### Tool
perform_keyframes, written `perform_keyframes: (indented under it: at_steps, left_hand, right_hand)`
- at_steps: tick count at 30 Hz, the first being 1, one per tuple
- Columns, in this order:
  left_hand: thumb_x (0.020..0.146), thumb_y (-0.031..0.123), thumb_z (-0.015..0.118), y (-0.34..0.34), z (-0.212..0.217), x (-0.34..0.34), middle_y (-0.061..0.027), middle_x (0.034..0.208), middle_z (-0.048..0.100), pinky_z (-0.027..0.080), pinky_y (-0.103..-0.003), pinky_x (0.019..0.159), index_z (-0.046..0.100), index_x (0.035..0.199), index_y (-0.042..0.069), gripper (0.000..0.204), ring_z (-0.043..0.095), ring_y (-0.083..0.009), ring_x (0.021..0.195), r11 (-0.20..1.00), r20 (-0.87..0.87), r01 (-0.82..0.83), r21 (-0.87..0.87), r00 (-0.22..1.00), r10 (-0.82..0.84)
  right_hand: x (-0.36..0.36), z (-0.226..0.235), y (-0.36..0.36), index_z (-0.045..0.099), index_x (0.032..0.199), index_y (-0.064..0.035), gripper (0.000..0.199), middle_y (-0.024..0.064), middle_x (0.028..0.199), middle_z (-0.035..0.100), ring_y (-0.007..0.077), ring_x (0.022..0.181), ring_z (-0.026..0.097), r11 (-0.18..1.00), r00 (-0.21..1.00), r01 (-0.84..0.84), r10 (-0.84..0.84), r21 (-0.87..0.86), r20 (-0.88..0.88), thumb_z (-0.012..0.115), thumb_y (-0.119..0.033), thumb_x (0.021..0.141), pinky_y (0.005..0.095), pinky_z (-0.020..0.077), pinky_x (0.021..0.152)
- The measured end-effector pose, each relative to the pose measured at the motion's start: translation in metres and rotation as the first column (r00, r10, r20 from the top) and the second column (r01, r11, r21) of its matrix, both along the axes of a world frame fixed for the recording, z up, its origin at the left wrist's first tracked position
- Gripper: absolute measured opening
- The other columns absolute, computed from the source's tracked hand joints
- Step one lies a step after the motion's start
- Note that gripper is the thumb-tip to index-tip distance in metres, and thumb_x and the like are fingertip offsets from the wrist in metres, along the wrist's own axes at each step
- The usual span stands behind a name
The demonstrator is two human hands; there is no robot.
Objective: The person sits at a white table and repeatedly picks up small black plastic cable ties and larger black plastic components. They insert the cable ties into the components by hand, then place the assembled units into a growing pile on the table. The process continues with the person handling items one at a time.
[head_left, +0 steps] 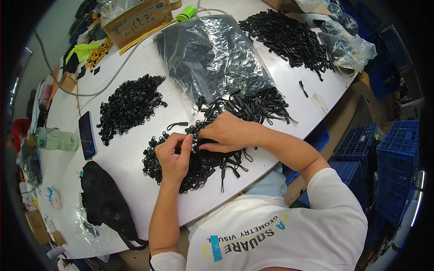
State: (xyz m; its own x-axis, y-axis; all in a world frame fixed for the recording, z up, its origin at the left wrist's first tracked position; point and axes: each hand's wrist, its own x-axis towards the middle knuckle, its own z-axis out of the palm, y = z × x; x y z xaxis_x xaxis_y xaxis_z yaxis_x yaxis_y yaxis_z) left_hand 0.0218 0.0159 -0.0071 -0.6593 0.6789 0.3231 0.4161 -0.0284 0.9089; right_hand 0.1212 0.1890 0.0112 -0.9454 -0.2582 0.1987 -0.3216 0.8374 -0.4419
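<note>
Hands curl nearly closed, left hand (172, 157) and right hand (230, 131) alike (cannot tell what they grip), over small black loop-ended fittings (196, 174) nearside of the plastic bag (217, 54); cord-loop pulls (271, 107) lie at its near edge. Light fingertip pinches should suit.

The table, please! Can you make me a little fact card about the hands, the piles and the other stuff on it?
Left hand: at the near pile; hold too hidden to tell
Right hand: close beside it; hold also unclear
Near pile: small black pieces
Left pile: small black pieces
Far right pile: black pieces
Bag: clear plastic, dark contents
Phone: left of the near pile
Bottle: pale green, left of the phone
</note>
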Motion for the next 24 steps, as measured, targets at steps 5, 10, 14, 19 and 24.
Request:
perform_keyframes:
  at_steps: [5, 10, 14, 19, 24]
  left_hand:
    - [0.084, 0.008, 0.064, -0.0002, -0.0008, -0.0002, -0.0023, 0.054, 0.054, 0.038, -0.021, 0.047, 0.059, 0.072, -0.002, 0.017, 0.048, -0.0064, 0.048, 1.000, -0.012, 0.004, -0.004, 1.000, -0.004]
    - [0.084, 0.008, 0.064, -0.0007, -0.0005, -0.0002, -0.0023, 0.054, 0.054, 0.038, -0.021, 0.048, 0.059, 0.072, -0.002, 0.016, 0.049, -0.0064, 0.048, 1.000, -0.022, 0.003, -0.002, 1.000, -0.003]
    - [0.084, 0.008, 0.064, -0.0001, 0.0005, 0.0001, -0.0025, 0.055, 0.055, 0.038, -0.021, 0.048, 0.059, 0.073, -0.002, 0.016, 0.049, -0.0065, 0.049, 1.000, -0.012, 0.008, -0.003, 1.000, -0.008]
    - [0.084, 0.008, 0.064, 0.0003, -0.0007, -0.0001, -0.0028, 0.055, 0.055, 0.039, -0.021, 0.048, 0.059, 0.072, -0.002, 0.016, 0.049, -0.0065, 0.049, 1.000, -0.001, -0.004, -0.002, 1.000, 0.004]
    - [0.083, 0.009, 0.065, -0.0005, 0.0020, -0.0013, -0.0027, 0.055, 0.056, 0.039, -0.021, 0.048, 0.059, 0.072, -0.002, 0.017, 0.049, -0.0066, 0.048, 1.000, 0.001, -0.018, -0.012, 1.000, 0.018]
  right_hand:
    - [0.0003, -0.0003, 0.0002, 0.052, 0.075, -0.0040, 0.031, 0.0097, 0.059, 0.057, 0.0319, 0.055, 0.058, 1.000, 1.000, 0.001, -0.001, 0.006, 0.008, 0.057, -0.032, 0.086, 0.0413, 0.0439, 0.049]
    - [0.0001, 0.0008, -0.0005, 0.051, 0.074, -0.0040, 0.031, 0.0099, 0.059, 0.057, 0.0319, 0.055, 0.058, 1.000, 1.000, -0.002, 0.002, 0.001, 0.001, 0.057, -0.032, 0.086, 0.0415, 0.0441, 0.049]
    - [0.0007, 0.0011, -0.0002, 0.052, 0.075, -0.0037, 0.031, 0.0104, 0.059, 0.058, 0.0319, 0.055, 0.058, 1.000, 1.000, 0.005, -0.005, 0.010, 0.008, 0.058, -0.032, 0.085, 0.0416, 0.0443, 0.049]
    - [0.0004, 0.0003, -0.0003, 0.053, 0.076, -0.0034, 0.030, 0.0108, 0.060, 0.058, 0.0319, 0.056, 0.059, 1.000, 1.000, 0.009, -0.010, 0.013, 0.017, 0.058, -0.032, 0.085, 0.0415, 0.0446, 0.049]
    - [0.0009, -0.0040, 0.0006, 0.056, 0.083, -0.0052, 0.024, 0.0073, 0.061, 0.056, 0.0293, 0.052, 0.055, 1.000, 1.000, -0.002, 0.002, 0.004, -0.027, 0.061, -0.029, 0.084, 0.0385, 0.0413, 0.047]
